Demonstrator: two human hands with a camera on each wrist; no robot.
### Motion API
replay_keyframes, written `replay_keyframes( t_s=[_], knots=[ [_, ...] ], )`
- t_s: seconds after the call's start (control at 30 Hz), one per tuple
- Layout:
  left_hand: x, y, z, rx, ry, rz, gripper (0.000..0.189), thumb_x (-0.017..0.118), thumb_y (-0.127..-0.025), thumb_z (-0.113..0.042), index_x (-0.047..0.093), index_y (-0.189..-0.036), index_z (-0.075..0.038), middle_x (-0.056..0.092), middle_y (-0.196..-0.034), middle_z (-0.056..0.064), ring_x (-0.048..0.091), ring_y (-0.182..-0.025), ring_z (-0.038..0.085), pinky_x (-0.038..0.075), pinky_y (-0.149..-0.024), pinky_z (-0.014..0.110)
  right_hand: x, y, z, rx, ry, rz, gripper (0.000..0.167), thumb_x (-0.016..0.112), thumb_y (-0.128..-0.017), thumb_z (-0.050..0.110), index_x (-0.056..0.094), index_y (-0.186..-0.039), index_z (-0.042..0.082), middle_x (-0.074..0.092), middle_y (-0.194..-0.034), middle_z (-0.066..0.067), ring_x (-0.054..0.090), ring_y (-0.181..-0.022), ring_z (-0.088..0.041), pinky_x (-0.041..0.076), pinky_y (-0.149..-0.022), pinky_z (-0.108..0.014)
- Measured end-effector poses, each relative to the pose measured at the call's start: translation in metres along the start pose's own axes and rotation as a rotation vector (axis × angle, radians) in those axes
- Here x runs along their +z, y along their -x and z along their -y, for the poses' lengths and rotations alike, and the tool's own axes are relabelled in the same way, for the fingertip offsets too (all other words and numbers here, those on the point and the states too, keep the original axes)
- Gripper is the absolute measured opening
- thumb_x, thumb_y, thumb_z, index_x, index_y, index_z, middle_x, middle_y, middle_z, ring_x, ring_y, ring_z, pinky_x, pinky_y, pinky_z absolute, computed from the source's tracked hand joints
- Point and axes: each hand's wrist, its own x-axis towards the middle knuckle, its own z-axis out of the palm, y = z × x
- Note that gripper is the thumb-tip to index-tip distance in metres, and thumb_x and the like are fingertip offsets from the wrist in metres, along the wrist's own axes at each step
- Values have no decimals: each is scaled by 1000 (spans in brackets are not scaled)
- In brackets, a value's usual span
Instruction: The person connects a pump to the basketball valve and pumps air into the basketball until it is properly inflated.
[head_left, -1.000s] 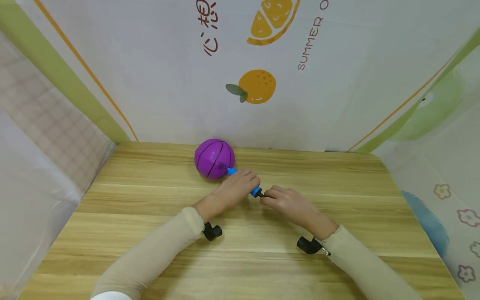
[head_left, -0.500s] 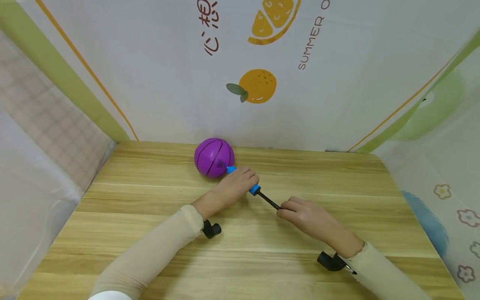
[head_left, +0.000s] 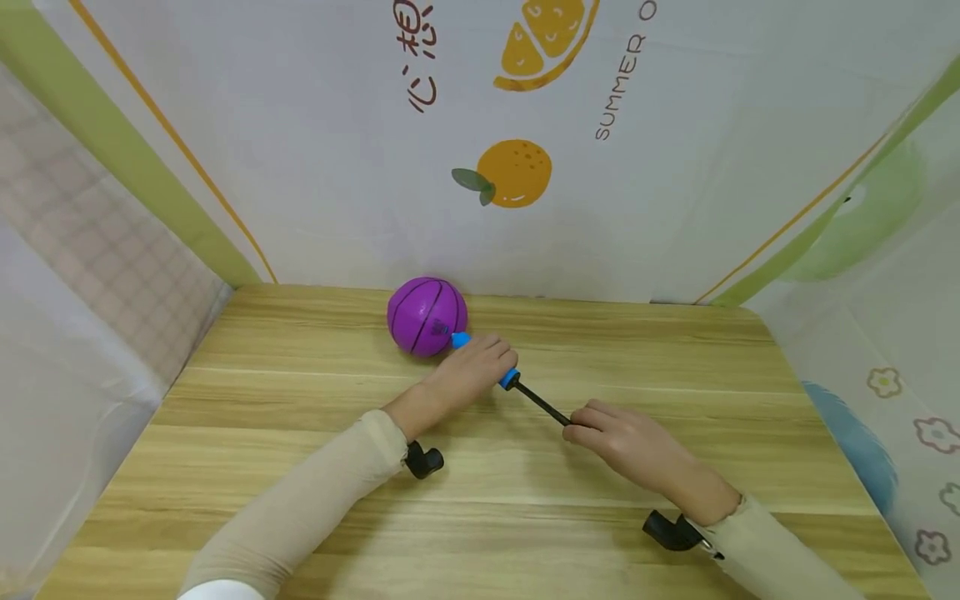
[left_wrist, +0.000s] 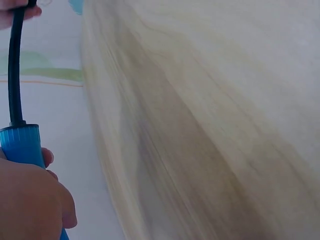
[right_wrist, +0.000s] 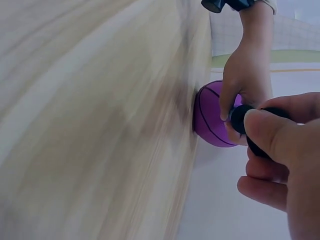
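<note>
A small purple basketball [head_left: 426,317] sits near the table's back edge. My left hand [head_left: 480,365] grips the blue barrel of a hand pump [head_left: 509,379], whose tip meets the ball's right side. Whether a needle enters the ball cannot be seen. Lower right, my right hand [head_left: 626,442] holds the pump's black handle [right_wrist: 242,117], with the thumb over it in the right wrist view. A long stretch of black rod [head_left: 542,402] shows between the hands. In the left wrist view, the fingers wrap the ribbed blue barrel [left_wrist: 22,145] below that rod.
The wood-grain table [head_left: 300,467] spreads around both arms. A white curtain with fruit prints [head_left: 337,183] hangs right behind the ball. Black wrist cameras [head_left: 425,461] are strapped under both forearms.
My right hand has drawn back down and to the right, pulling the black rod out of the barrel, mostly in the first half second. My left hand and the ball stay nearly in place.
</note>
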Motion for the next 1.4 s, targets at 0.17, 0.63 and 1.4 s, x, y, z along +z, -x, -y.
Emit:
replay_keyframes(
  t_s=[0.17, 0.63, 1.4],
  knots=[
    [-1, -1, -2, -23, 5, 17, 19, 62, -97, 3, 58, -110, -11, 60, -113, 1, 49, -104, 19, 43, -100, 34, 10, -13, -8, 2, -4, 20, 37, 37, -111, 18, 70, -99, 9, 65, -95, -1, 60, -82, -13, 53, -66, -21],
    [1, -6, -9, 11, -23, 33, 17, 61, -98, 1, 58, -111, -10, 59, -110, 1, 50, -107, 20, 43, -102, 33, 32, -43, -21, -16, 30, 44, 22, 79, -81, -3, 70, -98, 8, 66, -94, -2, 62, -83, -14, 53, -66, -21],
    [-1, -1, 4, 7, -46, -18, 21, 64, -94, 4, 60, -109, -10, 58, -104, 1, 49, -102, 20, 43, -102, 34, 8, -3, -6, -22, -5, 2, 33, 40, -110, 15, 71, -100, 8, 64, -94, -1, 60, -80, -13, 52, -64, -21]
  ],
)
